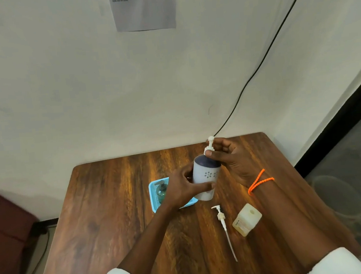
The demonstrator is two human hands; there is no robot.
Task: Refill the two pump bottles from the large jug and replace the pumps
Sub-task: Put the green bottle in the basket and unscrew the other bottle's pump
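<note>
1. wooden table (108,219) carries the whole job; it sits against a pale wall, so everything stays within reach of both arms.
2. the white bottle with the dark top (206,178) is lifted above the table's centre, tilted a little toward 1 o'clock. the left hand (185,190) wraps its lower body from the 9 o'clock side, seemingly to stop it turning.
3. the right hand (227,158) comes in from 3 o'clock, fingertips pinching the white pump collar (209,149) at the neck; i judge the pump is being screwed on or off, and cannot tell which.
4. the blue tray (153,197) lies at 9 o'clock of the held bottle, partly behind the left hand. a clear greenish pump bottle (161,191) stands in it with its pump on.
5. the pale jug (246,219) lies on the table at 5 o'clock of the held bottle, its opening uncapped as far as i can tell.
6. a loose pump (221,218) lies flat just at 9 o'clock of the jug, its tube trailing toward the near edge, parked clear of the work.
</note>
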